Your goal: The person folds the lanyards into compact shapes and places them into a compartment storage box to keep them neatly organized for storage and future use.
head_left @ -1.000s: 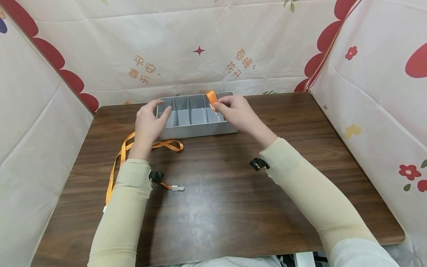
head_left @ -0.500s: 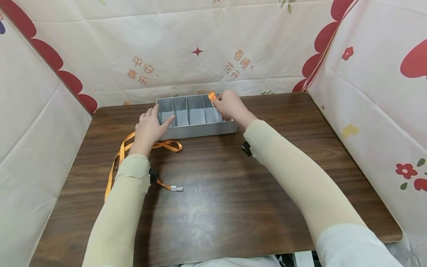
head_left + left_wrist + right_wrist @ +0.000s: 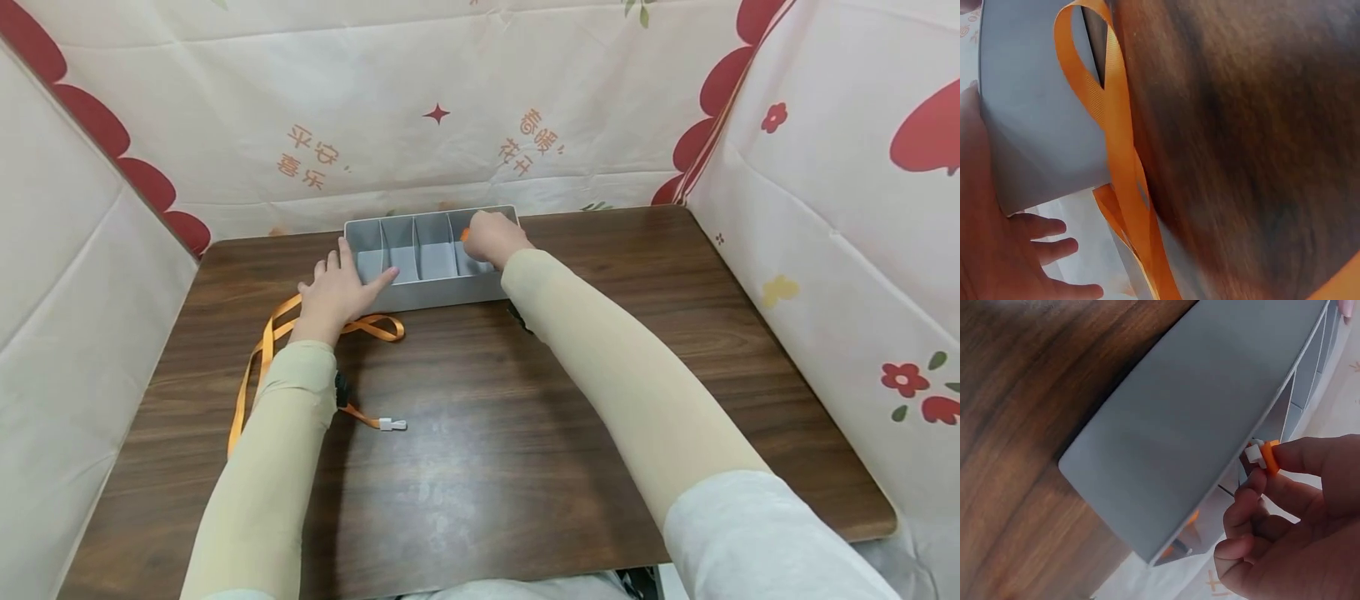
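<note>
Right hand [image 3: 497, 239] pinches a small orange strap [image 3: 1270, 457] at a grey divided box [image 3: 450, 292]

The small orange strap is near the middle right of the right-wrist view, held between the thumb and finger of the right hand, with a white fitting [image 3: 1254, 454] beside it. In the head view only a sliver of its orange shows at the hand's left edge, against the fourth compartment from the left; whether it hangs above the compartment or sits inside is hard to tell. The grey divided box stands at the upper centre of the head view, its compartments in a row, the right end partly covered by the right hand. Another orange piece [image 3: 1194, 517] shows inside the near end of the box, low in the right-wrist view.

The left hand [image 3: 332, 292] is at the box's left end with fingers spread and extended, the thumb reaching along the front rim; it grasps nothing. Just beside it, left of centre, a long orange lanyard [image 3: 267, 346] lies looped on the dark wood tabletop [image 3: 525, 500]. In the left-wrist view the lanyard's loop overlaps the box's front wall. A white end clip [image 3: 392, 424] lies below the box, near the left forearm.

Both forearms wear pale yellow sleeves [image 3: 622, 392], each with a black wrist device [image 3: 342, 389]. White fabric [image 3: 420, 75] fills the top of the frame, printed with orange characters [image 3: 311, 157] and a red star [image 3: 437, 113]; red scallops [image 3: 93, 119] edge the upper left.
</note>
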Tool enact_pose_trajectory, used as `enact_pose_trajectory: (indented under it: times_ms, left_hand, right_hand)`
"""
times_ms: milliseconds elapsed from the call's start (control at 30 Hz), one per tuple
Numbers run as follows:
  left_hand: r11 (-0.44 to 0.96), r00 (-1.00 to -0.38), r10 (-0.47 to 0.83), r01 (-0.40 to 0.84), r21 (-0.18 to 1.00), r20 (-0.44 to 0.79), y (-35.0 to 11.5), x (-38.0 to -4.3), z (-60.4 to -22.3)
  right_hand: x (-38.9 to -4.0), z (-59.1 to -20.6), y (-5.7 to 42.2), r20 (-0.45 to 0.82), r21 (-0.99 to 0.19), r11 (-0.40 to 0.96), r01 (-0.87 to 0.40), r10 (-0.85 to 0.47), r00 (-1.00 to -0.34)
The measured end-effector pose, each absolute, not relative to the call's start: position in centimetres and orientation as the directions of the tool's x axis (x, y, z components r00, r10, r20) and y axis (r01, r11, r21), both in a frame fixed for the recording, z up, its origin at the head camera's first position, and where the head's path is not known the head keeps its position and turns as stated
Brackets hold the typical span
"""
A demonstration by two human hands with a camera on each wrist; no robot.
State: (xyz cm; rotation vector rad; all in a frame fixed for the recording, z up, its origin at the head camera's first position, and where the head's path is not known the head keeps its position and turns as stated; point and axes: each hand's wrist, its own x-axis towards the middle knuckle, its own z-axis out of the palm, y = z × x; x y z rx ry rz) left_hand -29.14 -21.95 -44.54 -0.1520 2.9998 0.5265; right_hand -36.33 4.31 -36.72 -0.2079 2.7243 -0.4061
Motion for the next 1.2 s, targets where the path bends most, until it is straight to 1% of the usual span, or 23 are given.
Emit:
enact_pose_trajectory:
  times_ms: [133, 267, 333, 633, 733, 867, 1000, 1100, 1200]
  left_hand:
    - [0.924, -0.989, -0.092, -0.127, 0.36, -0.114, -21.9, -29.2, -44.8]
    - [0.91, -0.988, -0.107, -0.143, 0.39, -0.113, -21.7, -29.3, -45.1]
    - [0.903, -0.988, -0.114, -0.149, 0.403, -0.108, -21.6, -29.3, -45.2]
    - [0.901, -0.987, -0.115, -0.149, 0.408, -0.108, -21.5, -29.4, -45.0]
    - [0.902, -0.987, -0.119, -0.151, 0.404, -0.105, -21.6, -29.4, -44.8]
    - [0.903, -0.986, -0.122, -0.159, 0.399, -0.117, -21.7, -29.5, -44.9]
    - [0.901, -0.983, -0.135, -0.174, 0.396, -0.125, -21.8, -29.4, -45.1]
    - [0.901, -0.982, -0.142, -0.18, 0.395, -0.126, -22.0, -29.4, -45.2]
    - [0.901, -0.981, -0.139, -0.181, 0.394, -0.133, -22.1, -29.5, -45.4]
  right_hand:
    - [-36.5, -36.5, 3.7, -0.331, -0.269, 0.959, -0.089, -0.178, -0.927]
    - [-36.9, -36.6, 3.3, -0.35, -0.242, 0.968, -0.06, -0.145, -0.925]
    - [-37.1, -36.8, 3.2, -0.347, -0.235, 0.97, -0.068, -0.149, -0.926]
    - [-37.6, -37.9, 2.9, -0.318, -0.163, 0.973, -0.163, -0.208, -0.925]
    - [-37.8, -38.3, 2.9, -0.284, -0.141, 0.968, -0.209, -0.242, -0.928]
    - [-38.4, -39.4, 2.7, -0.243, -0.051, 0.956, -0.289, -0.292, -0.925]
    - [-40.1, -41.4, 2.2, -0.232, 0.095, 0.929, -0.359, -0.33, -0.915]
    - [-41.5, -42.4, 1.7, -0.251, 0.18, 0.9, -0.397, -0.348, -0.903]
    - [-42.4, -42.6, 1.5, -0.296, 0.22, 0.877, -0.427, -0.357, -0.886]
